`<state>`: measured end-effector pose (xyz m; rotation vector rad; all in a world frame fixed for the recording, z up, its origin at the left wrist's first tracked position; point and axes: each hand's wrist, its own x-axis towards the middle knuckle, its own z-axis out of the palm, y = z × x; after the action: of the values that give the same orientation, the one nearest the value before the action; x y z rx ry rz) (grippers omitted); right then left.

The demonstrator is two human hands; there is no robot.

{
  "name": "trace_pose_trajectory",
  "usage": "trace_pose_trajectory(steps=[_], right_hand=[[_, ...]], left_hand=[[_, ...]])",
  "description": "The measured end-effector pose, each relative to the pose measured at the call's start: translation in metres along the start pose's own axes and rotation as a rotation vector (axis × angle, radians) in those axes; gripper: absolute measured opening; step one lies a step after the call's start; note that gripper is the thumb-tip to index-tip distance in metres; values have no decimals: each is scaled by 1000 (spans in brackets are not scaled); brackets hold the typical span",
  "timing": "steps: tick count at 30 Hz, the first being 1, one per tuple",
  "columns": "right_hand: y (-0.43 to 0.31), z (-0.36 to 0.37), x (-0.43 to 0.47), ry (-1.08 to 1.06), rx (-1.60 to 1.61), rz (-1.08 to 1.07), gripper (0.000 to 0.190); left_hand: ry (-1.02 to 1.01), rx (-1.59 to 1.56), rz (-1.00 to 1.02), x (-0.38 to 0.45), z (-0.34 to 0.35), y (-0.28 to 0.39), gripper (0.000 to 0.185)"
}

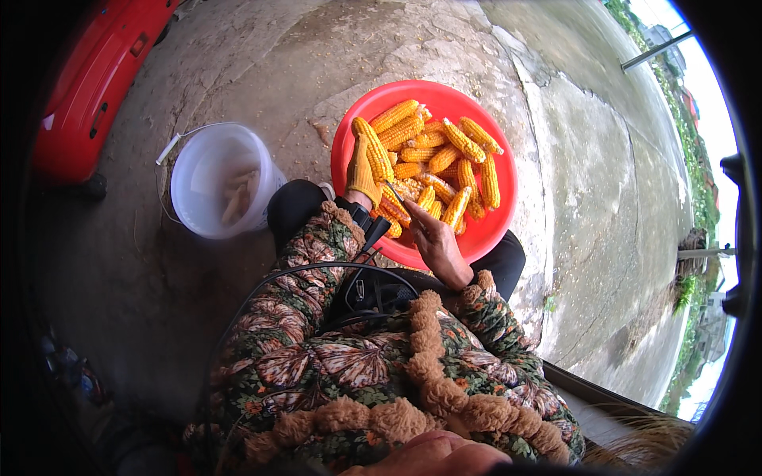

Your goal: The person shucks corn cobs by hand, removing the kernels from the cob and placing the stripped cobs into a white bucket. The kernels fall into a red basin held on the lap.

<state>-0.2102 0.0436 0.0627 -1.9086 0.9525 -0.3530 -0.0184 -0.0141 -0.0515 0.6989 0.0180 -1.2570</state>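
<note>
My left hand, in a yellow knit glove, holds an ear of corn over the left part of a red plastic basin. My bare right hand grips a thin, dark, pointed tool; its tip is at the lower end of that ear. Its handle is mostly hidden in my fingers, so its exact kind cannot be told. Many husked yellow ears lie heaped in the basin, with loose kernels among them near the middle.
Left of the basin stands a translucent white plastic bucket with several pale cobs inside and its wire handle out to the side. A red vehicle-like body is at the upper left. Kernels are scattered on the concrete ground. A black cable crosses my lap.
</note>
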Motion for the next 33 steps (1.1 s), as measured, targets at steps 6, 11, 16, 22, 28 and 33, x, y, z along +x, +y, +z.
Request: trace_pose_trajectory(steps=[6, 11, 16, 22, 28, 33], right_hand=[[5, 3, 1, -5, 145, 11, 38], [13, 1, 3, -3, 249, -7, 38], [13, 0, 3, 17, 195, -35, 37], [11, -2, 3, 5, 128, 7, 36], [12, 0, 10, 104, 204, 15, 33], [16, 8, 52, 152, 358, 116, 31]], left_hand=[[114, 146, 136, -4, 7, 4, 58], [139, 83, 164, -8, 13, 4, 53], [-28, -8, 94, -7, 2, 7, 58], [37, 38, 121, -18, 15, 10, 61], [-20, 39, 87, -12, 13, 5, 60], [14, 67, 103, 13, -7, -15, 52]])
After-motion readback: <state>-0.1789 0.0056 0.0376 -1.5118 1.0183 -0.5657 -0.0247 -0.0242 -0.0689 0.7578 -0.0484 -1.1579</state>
